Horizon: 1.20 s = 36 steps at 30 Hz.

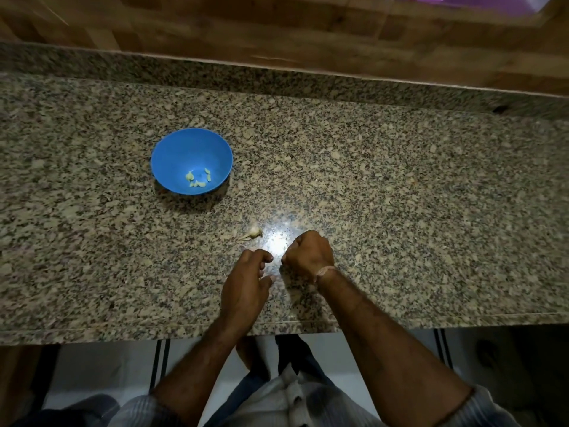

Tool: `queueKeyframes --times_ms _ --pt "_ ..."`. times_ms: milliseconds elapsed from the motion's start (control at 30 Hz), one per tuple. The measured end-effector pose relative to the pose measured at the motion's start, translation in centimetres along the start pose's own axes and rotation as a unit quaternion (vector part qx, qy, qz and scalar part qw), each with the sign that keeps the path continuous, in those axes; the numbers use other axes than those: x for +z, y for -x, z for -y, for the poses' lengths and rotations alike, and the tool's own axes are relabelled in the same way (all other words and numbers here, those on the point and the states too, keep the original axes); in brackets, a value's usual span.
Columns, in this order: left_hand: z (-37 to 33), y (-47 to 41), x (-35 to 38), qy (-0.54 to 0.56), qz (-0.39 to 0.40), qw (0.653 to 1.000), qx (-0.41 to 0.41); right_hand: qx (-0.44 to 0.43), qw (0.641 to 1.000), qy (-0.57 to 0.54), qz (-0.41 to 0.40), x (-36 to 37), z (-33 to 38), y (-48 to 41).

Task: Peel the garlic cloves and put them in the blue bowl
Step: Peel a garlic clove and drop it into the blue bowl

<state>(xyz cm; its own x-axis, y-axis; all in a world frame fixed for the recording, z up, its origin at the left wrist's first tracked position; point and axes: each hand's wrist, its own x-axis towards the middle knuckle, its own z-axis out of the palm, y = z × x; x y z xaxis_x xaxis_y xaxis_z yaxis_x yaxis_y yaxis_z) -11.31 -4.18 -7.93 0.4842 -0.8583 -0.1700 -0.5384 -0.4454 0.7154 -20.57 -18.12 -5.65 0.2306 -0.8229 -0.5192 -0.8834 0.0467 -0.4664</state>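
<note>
The blue bowl (172,149) stands on the granite counter at the left of middle, with several peeled pale garlic cloves (198,179) in its bottom. One unpeeled garlic clove (254,233) with a dry tail lies on the counter just beyond my hands. My left hand (244,288) hovers near the front edge with its fingers loosely curled, and I see nothing in it. My right hand (308,255) is beside it, curled into a fist with the knuckles up. Its palm side is hidden, and no clove shows in it.
The speckled granite counter (400,211) runs across the whole view, with its front edge (123,332) close to my body. A wooden panelled wall (277,29) rises behind a low granite backsplash. A bright light reflection lies between the clove and my right hand.
</note>
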Motion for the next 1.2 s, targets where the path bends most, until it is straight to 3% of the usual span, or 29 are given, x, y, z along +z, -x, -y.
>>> queueKeyframes --times_ms 167,267,367,533,600,667,700,767,800,867,1000,1100,1200 --pt "-0.1 0.4 -0.3 0.017 -0.005 1.000 -0.009 0.061 0.992 -0.090 0.069 -0.6 -0.5 -0.9" --pt "0.0 0.4 -0.2 0.023 -0.006 1.000 -0.014 0.064 0.991 -0.103 0.064 -0.6 -0.4 -0.8" --pt "0.1 0.4 -0.1 0.029 -0.007 0.999 -0.017 0.037 0.997 -0.061 0.028 -0.7 0.0 0.1" --pt "0.1 0.4 0.0 0.020 -0.006 1.000 -0.016 -0.049 0.990 0.119 -0.053 0.5 1.4 1.6" --pt "0.1 0.4 0.0 0.018 -0.006 1.000 -0.017 -0.058 0.990 0.120 -0.054 0.5 1.4 1.8" --pt "-0.2 0.2 0.0 0.064 -0.011 0.997 -0.037 -0.027 0.997 -0.065 0.018 -0.3 0.2 1.8" --pt "-0.4 0.0 0.0 0.115 -0.016 0.992 -0.057 0.007 0.976 -0.202 0.079 -0.6 -0.3 2.1" --pt "-1.0 -0.4 -0.1 0.246 -0.012 0.963 -0.106 0.073 0.894 -0.403 0.183 -0.9 -1.1 3.5" --pt "-1.2 -0.4 -0.3 0.290 -0.010 0.949 -0.122 0.085 0.868 -0.444 0.205 -0.8 -1.5 4.0" --pt "-1.4 -0.3 -0.5 0.329 -0.010 0.935 -0.130 0.085 0.850 -0.478 0.205 -0.1 -2.1 4.9" --pt "-1.1 -0.1 0.1 0.351 -0.010 0.924 -0.152 0.005 0.873 -0.473 0.122 0.6 -2.8 5.6" --pt "-1.1 -0.4 0.6 0.335 -0.023 0.924 -0.182 -0.085 0.923 -0.375 0.018 1.2 -3.2 5.3" --pt "-2.0 -0.7 0.7 0.334 -0.050 0.916 -0.215 -0.135 0.941 -0.308 -0.031 1.4 -3.9 4.2"
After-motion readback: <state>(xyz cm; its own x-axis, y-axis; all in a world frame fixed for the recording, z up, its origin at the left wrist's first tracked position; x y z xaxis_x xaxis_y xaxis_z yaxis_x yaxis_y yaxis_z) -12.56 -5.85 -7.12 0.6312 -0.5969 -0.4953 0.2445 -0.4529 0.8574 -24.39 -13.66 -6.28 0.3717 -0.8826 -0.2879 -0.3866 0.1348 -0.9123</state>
